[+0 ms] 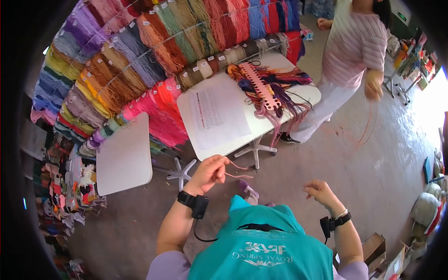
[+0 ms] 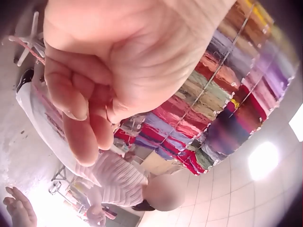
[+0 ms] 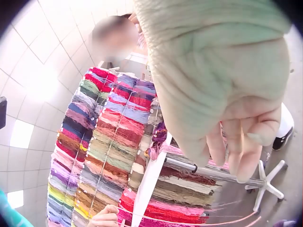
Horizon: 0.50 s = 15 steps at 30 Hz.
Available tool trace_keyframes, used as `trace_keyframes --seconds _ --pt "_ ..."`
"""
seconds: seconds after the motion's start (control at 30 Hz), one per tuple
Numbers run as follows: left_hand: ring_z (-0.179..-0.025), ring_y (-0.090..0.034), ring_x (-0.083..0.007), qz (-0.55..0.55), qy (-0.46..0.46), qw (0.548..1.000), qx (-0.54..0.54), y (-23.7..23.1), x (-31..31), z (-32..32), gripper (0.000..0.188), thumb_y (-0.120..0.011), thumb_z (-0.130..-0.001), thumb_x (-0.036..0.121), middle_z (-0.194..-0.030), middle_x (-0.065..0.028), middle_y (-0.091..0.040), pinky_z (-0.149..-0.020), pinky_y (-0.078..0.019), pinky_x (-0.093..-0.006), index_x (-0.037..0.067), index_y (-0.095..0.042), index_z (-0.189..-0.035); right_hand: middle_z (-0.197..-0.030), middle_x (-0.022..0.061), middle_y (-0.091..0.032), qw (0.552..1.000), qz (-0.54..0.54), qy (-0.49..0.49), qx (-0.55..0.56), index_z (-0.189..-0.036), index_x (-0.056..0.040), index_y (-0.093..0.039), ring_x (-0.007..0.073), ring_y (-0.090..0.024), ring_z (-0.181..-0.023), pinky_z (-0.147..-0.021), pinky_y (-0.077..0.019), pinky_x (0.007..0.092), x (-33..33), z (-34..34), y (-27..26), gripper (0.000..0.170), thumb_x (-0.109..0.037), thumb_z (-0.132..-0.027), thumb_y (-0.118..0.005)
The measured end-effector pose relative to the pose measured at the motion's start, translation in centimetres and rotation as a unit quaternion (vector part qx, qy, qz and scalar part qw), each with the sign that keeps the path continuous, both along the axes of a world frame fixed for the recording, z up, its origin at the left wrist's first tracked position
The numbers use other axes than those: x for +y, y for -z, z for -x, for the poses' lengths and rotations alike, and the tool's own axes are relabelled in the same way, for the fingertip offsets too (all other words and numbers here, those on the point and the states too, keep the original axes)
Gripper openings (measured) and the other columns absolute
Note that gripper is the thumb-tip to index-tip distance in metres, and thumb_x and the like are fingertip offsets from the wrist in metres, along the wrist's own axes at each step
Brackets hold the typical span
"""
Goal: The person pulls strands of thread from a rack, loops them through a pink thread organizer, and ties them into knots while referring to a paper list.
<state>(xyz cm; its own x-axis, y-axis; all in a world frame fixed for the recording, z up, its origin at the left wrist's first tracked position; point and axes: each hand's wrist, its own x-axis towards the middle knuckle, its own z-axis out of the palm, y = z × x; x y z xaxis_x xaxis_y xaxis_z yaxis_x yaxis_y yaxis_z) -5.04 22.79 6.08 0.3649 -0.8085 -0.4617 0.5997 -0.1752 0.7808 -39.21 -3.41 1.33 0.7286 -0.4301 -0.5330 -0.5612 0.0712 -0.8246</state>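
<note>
Thread, thin and dusty pink (image 1: 239,176): caught in a pinch right now, trailing in two loose lengths from the bare left hand (image 1: 211,171).
Left grip: curled in and grasping that thread between thumb and fingers, just below the near corner of the white, round-cornered table (image 1: 259,123) in the head view.
Right grip: released, with fingers loosely bent on the bare right hand (image 1: 322,192), well apart from the left.
White table: bearing a printed paper sheet (image 1: 217,116) and, farther right, a pale-pink notched strip (image 1: 259,87) amid purple, orange and dark threads (image 1: 291,77).
Yarn hanks, many-coloured and tagged (image 1: 158,37): hung row upon row beyond the table.
Second person, in striped pale-pink top (image 1: 350,51): standing beside the table's right end.
Teal vest, white-lettered (image 1: 261,238): filling the foreground.
</note>
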Motion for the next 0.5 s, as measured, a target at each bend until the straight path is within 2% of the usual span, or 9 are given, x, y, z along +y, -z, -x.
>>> trace_keyframes --seconds 0.07,0.13,0.23,0.33,0.5 --pt "-0.052 -0.054 -0.0104 0.020 -0.020 1.000 0.004 0.5 0.0 -0.7 0.021 -0.053 -0.104 0.023 -0.060 0.0023 -0.050 -0.052 -0.0460 -0.0250 0.004 -0.062 -0.102 -0.087 0.0070 -0.069 1.000 0.000 0.001 -0.004 -0.107 0.0054 -0.068 0.0139 -0.066 -0.072 -0.069 -0.0521 0.0275 -0.4 -0.6 -0.4 0.025 -0.014 -0.092 -0.066" --pt "-0.052 -0.053 -0.0102 -0.005 -0.022 1.000 0.000 0.2 -0.4 -0.8 0.021 -0.053 -0.104 0.024 -0.060 0.0028 -0.049 -0.052 -0.0466 -0.0253 0.004 -0.061 -0.102 -0.085 0.0064 -0.068 1.000 0.005 0.009 -0.024 -0.104 0.0051 -0.068 0.0135 -0.066 -0.072 -0.069 -0.0522 0.0278 -1.6 -1.8 -1.2 0.022 -0.013 -0.092 -0.066" --pt "-0.053 -0.055 -0.0110 -0.023 -0.004 1.000 -0.004 0.8 -1.2 -1.2 0.021 -0.053 -0.104 0.023 -0.060 0.0029 -0.050 -0.054 -0.0502 -0.0258 0.002 -0.061 -0.102 -0.081 0.0050 -0.068 0.998 0.021 0.011 -0.054 -0.097 0.0045 -0.068 0.0120 -0.064 -0.071 -0.068 -0.0517 0.0270 -4.6 -5.5 -4.5 0.018 -0.012 -0.091 -0.066" --pt "-0.053 -0.056 -0.0114 -0.038 0.023 0.999 -0.015 1.5 -3.3 -3.1 0.023 -0.053 -0.103 0.022 -0.061 0.0026 -0.051 -0.056 -0.0532 -0.0263 0.001 -0.061 -0.103 -0.079 0.0040 -0.068 0.979 0.117 0.001 -0.166 -0.092 0.0037 -0.068 0.0101 -0.063 -0.069 -0.065 -0.0506 0.0248 -9.7 -14.0 -10.8 0.016 -0.012 -0.092 -0.066" --pt "-0.052 -0.055 -0.0102 -0.056 0.077 0.995 -0.001 1.1 -4.7 -5.3 0.025 -0.054 -0.104 0.023 -0.061 0.0007 -0.053 -0.055 -0.0517 -0.0258 0.000 -0.063 -0.105 -0.082 0.0037 -0.069 0.943 0.142 0.074 -0.293 -0.090 0.0013 -0.068 0.0089 -0.063 -0.068 -0.058 -0.0467 0.0230 -15.6 -27.6 -17.1 0.016 -0.015 -0.091 -0.068"
